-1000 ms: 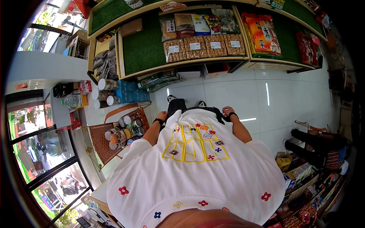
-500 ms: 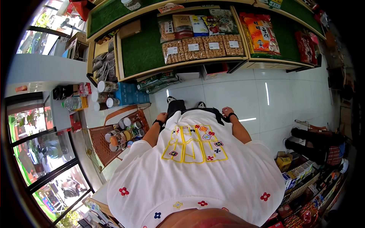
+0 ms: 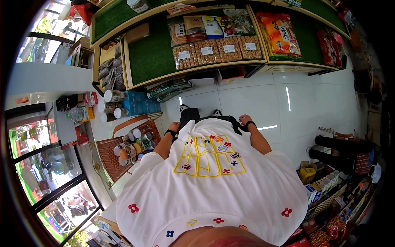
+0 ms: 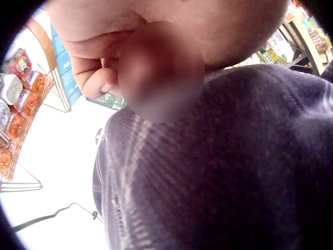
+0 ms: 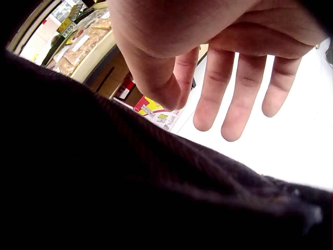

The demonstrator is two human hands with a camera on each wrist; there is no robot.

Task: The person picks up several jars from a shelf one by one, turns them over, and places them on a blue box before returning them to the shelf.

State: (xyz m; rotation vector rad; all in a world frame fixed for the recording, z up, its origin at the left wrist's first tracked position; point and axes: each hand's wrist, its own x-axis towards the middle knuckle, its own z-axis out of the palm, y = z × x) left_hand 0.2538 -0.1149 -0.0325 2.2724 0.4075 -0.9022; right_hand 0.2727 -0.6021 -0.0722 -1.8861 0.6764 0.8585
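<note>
Both arms hang down beside the white embroidered shirt [image 3: 210, 181]. My left hand [image 3: 174, 126] rests near the dark trousers [image 4: 218, 166], its fingers loosely curled with nothing seen in them; a blurred patch covers part of it in the left wrist view. On the other side, my right hand [image 3: 245, 120] hangs with relaxed fingers [image 5: 212, 99], which hold nothing. Closest to the left hand is a wicker basket [image 3: 108, 158] with several jars [image 3: 128, 151]. In front stands a green-lined shelf [image 3: 146, 61] with several bags of brown snack pieces [image 3: 207, 54].
Blue boxes [image 3: 142, 103] and lidded jars [image 3: 115, 96] stand left of my feet. A large orange snack bag [image 3: 279, 35] lies on the right shelf section. Behind on the right, another person [image 3: 345, 154] is near packed low racks [image 3: 329, 193]. White tiled floor [image 3: 263, 99] lies ahead.
The head view has shifted slightly, so the shelf and its bags appear a little further left. Both hands stay at the sides.
</note>
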